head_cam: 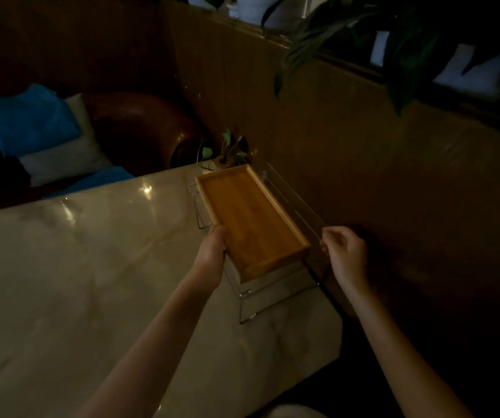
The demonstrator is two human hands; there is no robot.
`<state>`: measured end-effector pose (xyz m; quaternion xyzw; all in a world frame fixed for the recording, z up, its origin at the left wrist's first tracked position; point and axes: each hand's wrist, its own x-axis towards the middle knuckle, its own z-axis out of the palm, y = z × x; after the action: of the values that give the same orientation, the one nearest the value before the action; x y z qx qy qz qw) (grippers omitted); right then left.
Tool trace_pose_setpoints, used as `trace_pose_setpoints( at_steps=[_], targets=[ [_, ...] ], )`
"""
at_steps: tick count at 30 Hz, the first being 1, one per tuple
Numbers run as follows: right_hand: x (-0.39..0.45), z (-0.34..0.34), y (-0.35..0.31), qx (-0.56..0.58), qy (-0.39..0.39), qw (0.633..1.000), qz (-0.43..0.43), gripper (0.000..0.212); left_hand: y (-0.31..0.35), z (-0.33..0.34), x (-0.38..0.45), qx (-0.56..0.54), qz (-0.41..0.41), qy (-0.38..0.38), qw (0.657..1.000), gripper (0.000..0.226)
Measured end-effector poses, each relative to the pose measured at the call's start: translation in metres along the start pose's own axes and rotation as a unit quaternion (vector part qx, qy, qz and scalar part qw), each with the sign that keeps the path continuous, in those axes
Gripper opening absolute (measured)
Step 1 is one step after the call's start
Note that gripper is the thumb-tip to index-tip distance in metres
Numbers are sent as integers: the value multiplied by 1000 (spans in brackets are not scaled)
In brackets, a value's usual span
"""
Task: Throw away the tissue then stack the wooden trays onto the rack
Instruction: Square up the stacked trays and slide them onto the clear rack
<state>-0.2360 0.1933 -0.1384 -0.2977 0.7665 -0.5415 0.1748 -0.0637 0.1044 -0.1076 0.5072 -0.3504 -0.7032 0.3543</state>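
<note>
A wooden tray (250,217) lies on top of a clear acrylic rack (275,292) at the table's right edge, near the wall. My left hand (212,250) grips the tray's near-left rim. My right hand (345,254) is curled at the rack's near-right side, fingertips pinching its transparent wall edge. No tissue is visible. The scene is dim.
The glossy pale table (91,282) spreads to the left. A small potted plant (227,152) stands just beyond the rack. A brown leather sofa (140,128) with blue and white cushions sits behind the table. Wooden wall panelling (363,140) runs along the right, with leaves hanging above.
</note>
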Motion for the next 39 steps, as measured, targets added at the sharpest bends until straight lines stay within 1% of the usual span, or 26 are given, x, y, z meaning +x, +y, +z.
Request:
trace_pose_setpoints(
  at_steps=[2, 4, 5, 7, 8, 10, 13, 15, 20, 25, 29, 32, 39],
  targets=[
    [-14, -5, 10, 0, 50, 999, 4, 19, -3, 2, 1, 1, 6, 5, 1000, 39],
    [-21, -6, 20, 20, 74, 996, 47, 22, -5, 3, -3, 11, 11, -3, 1000, 41],
    [-23, -5, 25, 42, 72, 993, 88, 27, -8, 2, -2, 10, 16, -24, 1000, 42],
    [-25, -3, 32, 109, 47, 977, 178, 34, -11, 1, -4, 31, 31, -34, 998, 43],
    [-25, -1, 32, 138, 31, 968, 207, 34, -12, 0, -3, 29, 26, -35, 999, 43],
    [-25, 2, 27, 195, 0, 950, 242, 32, -14, -1, 2, 15, 21, -32, 999, 43],
    [-23, 4, 16, 291, -12, 912, 288, 31, -14, -2, 6, 10, 21, -33, 999, 43],
    [-20, 4, 14, 309, -13, 903, 298, 30, -11, 0, 5, 11, 13, -25, 1000, 42],
    [-15, 4, 16, 296, -5, 908, 297, 28, -5, 5, -1, 23, -10, 10, 1000, 39],
    [-12, 5, 21, 301, 4, 905, 301, 25, -6, 10, 10, 27, -17, 18, 999, 38],
    [-10, 4, 24, 294, -5, 906, 304, 20, -11, 14, 19, 31, -31, 12, 999, 40],
    [-8, 3, 23, 293, -8, 905, 308, 9, -11, 21, 20, 31, -26, 1, 999, 40],
    [-9, 3, 24, 311, -8, 899, 307, 7, -10, 37, 25, 42, -30, -17, 999, 42]
  ],
)
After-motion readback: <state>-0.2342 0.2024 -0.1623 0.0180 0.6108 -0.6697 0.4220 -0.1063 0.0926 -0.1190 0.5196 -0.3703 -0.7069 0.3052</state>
